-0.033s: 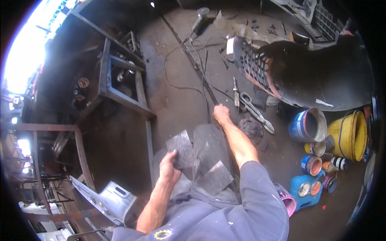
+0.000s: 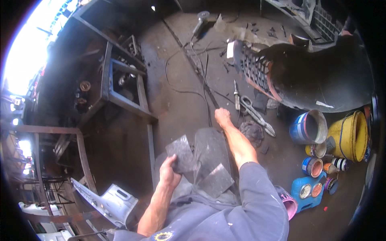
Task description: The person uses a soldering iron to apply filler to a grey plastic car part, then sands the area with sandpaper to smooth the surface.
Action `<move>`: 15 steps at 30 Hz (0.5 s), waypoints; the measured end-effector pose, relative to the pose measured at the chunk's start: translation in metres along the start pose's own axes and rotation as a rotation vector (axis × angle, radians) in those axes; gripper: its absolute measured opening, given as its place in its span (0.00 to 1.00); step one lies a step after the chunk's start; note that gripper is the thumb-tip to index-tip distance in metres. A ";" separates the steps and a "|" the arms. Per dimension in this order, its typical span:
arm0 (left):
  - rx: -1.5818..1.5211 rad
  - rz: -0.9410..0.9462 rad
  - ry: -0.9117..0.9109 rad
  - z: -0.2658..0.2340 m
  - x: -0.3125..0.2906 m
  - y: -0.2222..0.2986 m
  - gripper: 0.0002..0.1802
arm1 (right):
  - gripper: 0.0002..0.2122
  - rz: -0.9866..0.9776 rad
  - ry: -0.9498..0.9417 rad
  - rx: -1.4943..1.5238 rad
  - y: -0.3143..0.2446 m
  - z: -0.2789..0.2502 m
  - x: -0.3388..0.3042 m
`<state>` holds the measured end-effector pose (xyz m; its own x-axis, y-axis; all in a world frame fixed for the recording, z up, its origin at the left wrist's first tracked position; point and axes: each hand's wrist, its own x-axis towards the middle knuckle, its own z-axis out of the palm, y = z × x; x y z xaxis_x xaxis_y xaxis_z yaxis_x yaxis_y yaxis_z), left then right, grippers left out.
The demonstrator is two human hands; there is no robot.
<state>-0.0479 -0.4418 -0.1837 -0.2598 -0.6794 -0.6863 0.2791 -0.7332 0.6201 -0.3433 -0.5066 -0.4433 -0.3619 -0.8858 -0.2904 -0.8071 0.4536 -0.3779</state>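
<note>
A dark, scuffed flat square piece (image 2: 181, 153) is pinched in my left hand (image 2: 169, 173), thumb on its upper face, over my knees. A similar flat piece (image 2: 214, 180) lies on my lap. My right hand (image 2: 223, 117), arm stretched forward, is closed around a long, thin dark bar (image 2: 196, 70) that runs away from me along the floor. Right of this hand lie a pair of shears (image 2: 257, 114), a slim tool with a pale handle (image 2: 236, 98) and a crumpled dark rag (image 2: 252, 132).
An angle grinder (image 2: 200, 25) and its cable (image 2: 183, 90) lie ahead. A large black bumper (image 2: 309, 76) is at right, above a blue-white can (image 2: 297, 127), a yellow bucket (image 2: 341, 138) and a blue container (image 2: 301, 192). At left stand a metal frame (image 2: 130, 104) and a pale panel (image 2: 116, 203).
</note>
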 end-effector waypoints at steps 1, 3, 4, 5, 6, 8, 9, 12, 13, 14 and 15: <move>0.006 -0.003 0.045 -0.005 -0.004 0.000 0.14 | 0.10 0.011 0.112 -0.025 0.002 0.002 0.000; -0.002 -0.017 0.064 -0.006 0.001 0.005 0.15 | 0.08 0.034 0.321 -0.087 0.007 -0.002 -0.007; -0.015 -0.028 0.037 -0.008 0.009 0.006 0.16 | 0.09 0.076 0.393 -0.014 0.015 -0.012 -0.009; -0.030 -0.037 0.041 -0.016 0.008 0.005 0.18 | 0.10 0.104 0.440 0.072 0.009 -0.036 -0.024; -0.017 -0.021 0.045 -0.014 0.010 0.002 0.18 | 0.10 0.141 0.479 0.151 0.007 -0.060 -0.043; 0.025 -0.021 0.029 0.008 0.026 -0.002 0.17 | 0.13 0.244 0.439 0.817 0.025 -0.104 -0.085; 0.043 -0.045 -0.029 0.021 0.034 -0.009 0.17 | 0.16 0.266 0.478 0.873 0.046 -0.105 -0.104; 0.050 -0.035 -0.158 0.060 0.044 -0.023 0.19 | 0.12 0.275 0.391 1.060 0.050 -0.154 -0.176; 0.065 -0.037 -0.191 0.074 0.044 -0.025 0.20 | 0.08 0.182 0.627 0.766 0.045 -0.152 -0.191; 0.077 -0.036 -0.220 0.087 0.044 -0.028 0.21 | 0.08 0.162 0.651 0.458 0.038 -0.146 -0.205; 0.095 -0.045 -0.231 0.099 0.048 -0.035 0.22 | 0.08 0.102 0.495 0.476 0.033 -0.136 -0.222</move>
<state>-0.1613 -0.4517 -0.2006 -0.4774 -0.6266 -0.6160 0.1769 -0.7552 0.6311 -0.3531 -0.3083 -0.2717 -0.6863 -0.7258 0.0472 -0.5063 0.4300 -0.7475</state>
